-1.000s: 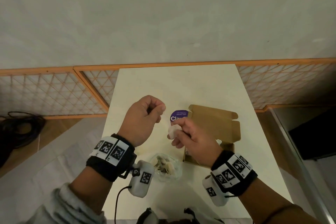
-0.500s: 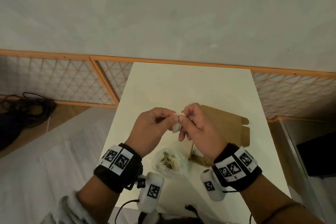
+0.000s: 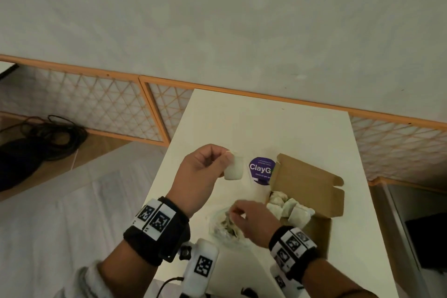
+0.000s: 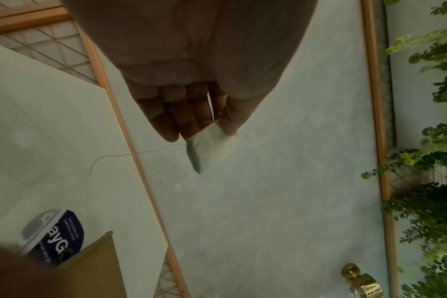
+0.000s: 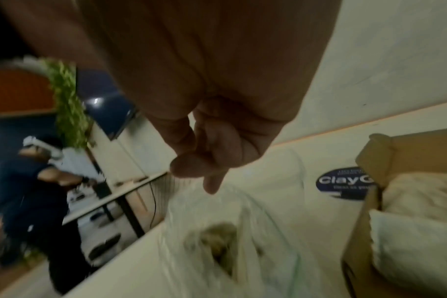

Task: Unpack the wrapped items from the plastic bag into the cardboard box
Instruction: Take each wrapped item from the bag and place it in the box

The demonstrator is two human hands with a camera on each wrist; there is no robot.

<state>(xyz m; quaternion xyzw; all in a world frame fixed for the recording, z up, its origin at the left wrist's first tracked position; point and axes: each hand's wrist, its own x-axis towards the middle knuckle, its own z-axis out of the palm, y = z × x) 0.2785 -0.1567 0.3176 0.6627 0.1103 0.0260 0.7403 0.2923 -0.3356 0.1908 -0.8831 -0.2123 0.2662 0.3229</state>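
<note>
My left hand (image 3: pixel 227 159) is raised over the table and pinches a small white wrapped item (image 3: pixel 233 169) between thumb and fingers; the left wrist view shows the same left hand (image 4: pixel 217 131) pinching the wrapped item (image 4: pixel 209 147). My right hand (image 3: pixel 233 211) hovers at the mouth of the clear plastic bag (image 3: pixel 222 232), fingers curled with nothing visible in them. In the blurred right wrist view, the right hand (image 5: pixel 199 177) is just above the plastic bag (image 5: pixel 230 231). The open cardboard box (image 3: pixel 312 181) to the right holds several wrapped items (image 3: pixel 290 209).
A round purple ClayGo label (image 3: pixel 261 170) lies on the white table (image 3: pixel 266 123) between my left hand and the box. A lattice fence (image 3: pixel 96 104) runs behind the table. Black cables (image 3: pixel 48 135) lie on the floor at left. A person (image 5: pixel 26 181) stands by another table.
The wrapped item passed from my right hand to my left, which now holds it alone. My right hand dropped to the plastic bag.
</note>
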